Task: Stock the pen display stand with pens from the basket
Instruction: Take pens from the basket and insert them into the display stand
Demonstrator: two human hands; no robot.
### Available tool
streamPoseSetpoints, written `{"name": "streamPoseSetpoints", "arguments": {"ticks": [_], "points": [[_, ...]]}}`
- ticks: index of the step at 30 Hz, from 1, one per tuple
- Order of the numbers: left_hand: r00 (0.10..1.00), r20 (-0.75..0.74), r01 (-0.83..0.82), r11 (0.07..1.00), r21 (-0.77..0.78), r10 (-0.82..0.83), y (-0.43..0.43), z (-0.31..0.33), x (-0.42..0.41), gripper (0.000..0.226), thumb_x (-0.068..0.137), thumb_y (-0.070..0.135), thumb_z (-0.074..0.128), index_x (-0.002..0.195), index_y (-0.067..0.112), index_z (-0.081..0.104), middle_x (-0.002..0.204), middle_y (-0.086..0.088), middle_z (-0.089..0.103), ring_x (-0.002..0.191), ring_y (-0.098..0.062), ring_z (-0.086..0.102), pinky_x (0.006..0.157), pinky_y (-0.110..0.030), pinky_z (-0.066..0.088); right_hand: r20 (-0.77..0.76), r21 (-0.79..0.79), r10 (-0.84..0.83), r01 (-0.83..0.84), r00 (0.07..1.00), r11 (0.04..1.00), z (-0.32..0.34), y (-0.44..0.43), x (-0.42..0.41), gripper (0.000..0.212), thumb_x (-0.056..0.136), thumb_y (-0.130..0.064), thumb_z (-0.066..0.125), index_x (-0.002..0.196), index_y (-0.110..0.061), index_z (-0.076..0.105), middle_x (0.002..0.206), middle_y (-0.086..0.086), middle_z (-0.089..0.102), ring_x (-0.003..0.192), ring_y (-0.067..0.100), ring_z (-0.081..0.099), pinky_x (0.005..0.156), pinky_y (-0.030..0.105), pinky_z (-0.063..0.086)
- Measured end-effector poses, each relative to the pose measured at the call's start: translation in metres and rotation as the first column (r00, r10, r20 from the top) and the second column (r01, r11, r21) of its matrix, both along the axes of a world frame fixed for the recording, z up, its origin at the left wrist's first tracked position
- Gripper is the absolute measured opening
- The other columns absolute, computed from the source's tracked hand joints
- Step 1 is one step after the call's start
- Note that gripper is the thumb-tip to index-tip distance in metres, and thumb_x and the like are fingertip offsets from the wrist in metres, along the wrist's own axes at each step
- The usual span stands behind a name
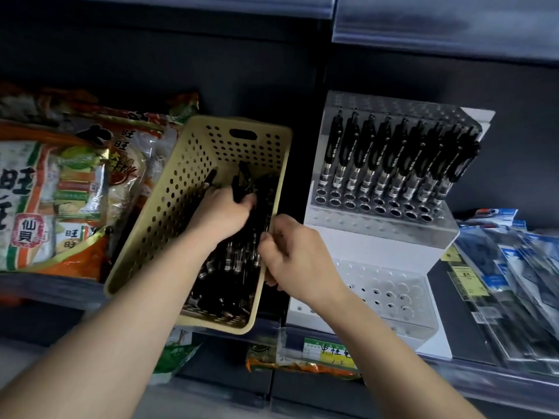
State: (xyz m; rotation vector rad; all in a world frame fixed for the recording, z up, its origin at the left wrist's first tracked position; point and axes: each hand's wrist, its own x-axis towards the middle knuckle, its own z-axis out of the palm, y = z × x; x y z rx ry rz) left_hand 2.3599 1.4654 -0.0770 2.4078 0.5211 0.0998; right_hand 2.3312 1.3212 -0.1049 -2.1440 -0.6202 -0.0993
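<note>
Basket [193, 164]: yellow perforated plastic, on the shelf left of the stand, tilted, its open top turned towards the camera.
Loose pens [233, 267]: black with clear barrels, heaped along the basket's floor, mostly against the right wall.
Left hand [220, 216]: inside the basket, fingers curled round a bunch of pens [242, 184]; black ends stick out above the thumb, and one more shows at the far side of the hand.
Right hand [299, 258]: on the basket's right wall, fingers hooked over the rim, thumb on the outer side, gripping it.
Pen display stand [378, 237]: clear and white stepped unit, just right of the basket, well apart from both hands.
Row of pens [390, 155]: black, upright in the stand's upper tier, side by side; round holes show in front of them and on the lower step.
Snack bags [60, 192]: orange and white, left of the basket, touching it.
Hanging packs [508, 282]: blue and clear, right of the stand.
Price label [329, 352]: green and yellow, on the shelf edge below.
</note>
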Motion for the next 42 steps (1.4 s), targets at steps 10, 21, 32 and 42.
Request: {"name": "streamPoseSetpoints", "arguments": {"ticks": [10, 21, 32, 42], "points": [[0.999, -0.041, -0.026, 0.999, -0.024, 0.025, -0.011, -0.015, 0.019, 0.058, 0.077, 0.029, 0.071, 0.127, 0.012, 0.047, 0.135, -0.014, 0.047, 0.116, -0.034, 0.052, 0.092, -0.036, 0.046, 0.025, 0.013, 0.006, -0.006, 1.000, 1.000, -0.003, -0.001, 0.004, 0.022, 0.084, -0.035, 0.040, 0.077, -0.015, 0.044, 0.061, 0.013, 0.063, 0.054, 0.033, 0.059, 0.052, 0.045, 0.050], [0.973, 0.083, -0.131, 0.814, -0.566, 0.214, 0.006, -0.020, -0.010, 0.049, 0.061, 0.002, 0.082, 0.101, 0.011, 0.056, 0.097, -0.008, 0.067, 0.087, -0.021, 0.063, 0.076, -0.030, 0.051, -0.017, 0.039, -0.002, 0.003, 1.000, 0.999, -0.004, 0.000, 0.008, 0.020, 0.092, -0.024, 0.049, 0.074, -0.018, 0.043, 0.061, 0.013, 0.063, 0.055, 0.033, 0.059, 0.053, 0.045, 0.051], [0.949, 0.130, -0.118, 0.708, -0.696, 0.286, 0.005, -0.011, -0.017, 0.018, 0.080, 0.023, 0.074, 0.092, 0.011, 0.067, 0.087, -0.004, 0.071, 0.080, -0.021, 0.068, 0.087, -0.047, 0.054, -0.055, 0.028, -0.065, 0.067, 0.996, 0.997, -0.004, 0.002, 0.009, 0.021, 0.092, -0.027, 0.048, 0.076, -0.014, 0.044, 0.063, 0.015, 0.063, 0.057, 0.037, 0.060, 0.056, 0.048, 0.052], [0.747, 0.441, 0.113, 0.558, -0.822, 0.498, 0.015, 0.039, -0.014, 0.021, 0.085, 0.021, 0.070, 0.095, 0.007, 0.058, 0.065, 0.003, 0.065, 0.063, -0.018, 0.063, 0.090, -0.047, 0.050, -0.144, 0.001, -0.171, 0.173, 0.975, 0.985, -0.008, 0.007, 0.015, 0.030, 0.095, -0.034, 0.044, 0.075, -0.013, 0.046, 0.067, 0.014, 0.064, 0.062, 0.037, 0.063, 0.059, 0.050, 0.054]]}}
